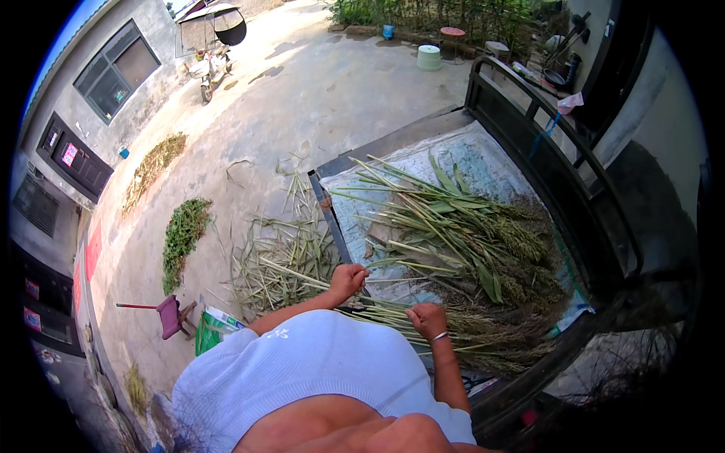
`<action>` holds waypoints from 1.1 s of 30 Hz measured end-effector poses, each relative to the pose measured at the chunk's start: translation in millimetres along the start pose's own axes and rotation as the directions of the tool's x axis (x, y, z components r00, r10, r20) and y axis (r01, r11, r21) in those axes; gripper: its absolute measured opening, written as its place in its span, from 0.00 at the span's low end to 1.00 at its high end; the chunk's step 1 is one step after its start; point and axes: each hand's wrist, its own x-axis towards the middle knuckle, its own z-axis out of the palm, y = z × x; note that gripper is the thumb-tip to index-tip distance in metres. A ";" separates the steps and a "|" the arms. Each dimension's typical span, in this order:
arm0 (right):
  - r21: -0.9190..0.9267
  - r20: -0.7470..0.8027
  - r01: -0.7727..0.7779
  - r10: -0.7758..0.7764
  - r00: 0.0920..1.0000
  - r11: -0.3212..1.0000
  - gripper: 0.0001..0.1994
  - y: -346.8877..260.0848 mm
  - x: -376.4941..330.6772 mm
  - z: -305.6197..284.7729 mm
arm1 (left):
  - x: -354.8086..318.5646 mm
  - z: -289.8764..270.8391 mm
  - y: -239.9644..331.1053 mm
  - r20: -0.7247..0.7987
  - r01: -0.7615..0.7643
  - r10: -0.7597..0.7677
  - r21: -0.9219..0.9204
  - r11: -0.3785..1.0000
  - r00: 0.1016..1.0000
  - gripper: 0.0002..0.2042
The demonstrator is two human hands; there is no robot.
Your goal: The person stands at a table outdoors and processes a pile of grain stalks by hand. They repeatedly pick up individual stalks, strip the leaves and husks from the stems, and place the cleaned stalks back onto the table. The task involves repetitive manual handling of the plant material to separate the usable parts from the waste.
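Observation:
Long green stalks with leaves and bushy seed heads, sorghum-like (453, 226), lie heaped on a pale blue-white sheet (483, 155) over the flat bed of a cart. A second bunch of stalks (483, 332) lies nearer me, its seed heads toward the right. My left hand (349, 279) is closed at the bed's left edge, fingers pinched beside a thin green strip; what they grip is too small to tell. Over the nearer bunch, my right hand (428, 320) is closed in a fist, with a bracelet on the wrist. Its contents are hidden.
Stripped leaves and stalks (283, 264) litter the ground left of the bed. A dark metal rail (559, 128) bounds its far right side. Beside me stand a small stool with a purple cover (172, 317) and a green-white bag (211, 330). Green plants (185, 234) lie farther left.

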 end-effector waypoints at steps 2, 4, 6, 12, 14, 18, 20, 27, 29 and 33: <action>-0.060 0.035 -0.034 0.036 0.999 0.998 0.11 -7.5 -8.5 9.8 | 13.4 -18.2 -17.8 -0.050 0.303 -0.344 -0.365 0.880 0.938 0.08; -0.099 0.045 -0.053 0.058 0.997 0.994 0.12 -8.5 -12.6 13.2 | 17.1 -42.2 13.1 -0.012 0.340 -0.422 -0.573 0.746 0.907 0.10; -0.112 0.045 -0.052 0.058 0.997 0.992 0.14 -8.2 -14.2 15.4 | 19.7 -79.1 28.7 -0.204 0.163 -0.269 -0.422 0.892 0.941 0.08; -0.372 -0.038 -0.217 0.219 0.975 0.903 0.15 51.0 -60.0 -27.9 | -3.0 -266.6 68.7 -0.667 0.050 0.488 0.617 0.785 0.563 0.07; -0.396 -0.113 -0.264 0.238 0.965 0.879 0.15 56.0 -66.2 -50.9 | -33.6 -339.9 52.0 -0.455 0.285 0.744 0.890 0.356 0.490 0.09; -0.443 -0.178 -0.312 0.258 0.950 0.841 0.15 61.2 -56.5 -78.5 | -99.6 -391.7 -8.5 -0.791 0.790 -0.001 0.611 0.061 0.612 0.13; -0.489 -0.136 -0.264 0.226 0.965 0.831 0.16 68.0 -51.0 -78.7 | -124.8 -377.5 -35.3 -0.781 0.789 -0.173 0.613 -0.027 0.600 0.18; -0.677 0.054 -0.375 0.551 0.833 0.634 0.17 114.6 -64.0 -40.4 | -192.5 -240.6 -170.8 -0.300 0.571 -0.526 0.659 0.489 0.796 0.19; -0.708 0.076 -0.466 0.713 0.697 0.530 0.18 120.6 -51.8 -23.5 | -214.6 -199.4 -169.9 -0.134 0.580 -0.633 0.576 0.576 0.762 0.17; -0.573 0.243 -0.528 0.745 0.621 0.627 0.12 150.4 -12.9 45.5 | -263.9 -189.7 -190.1 -0.058 0.698 -0.754 0.430 0.573 0.655 0.16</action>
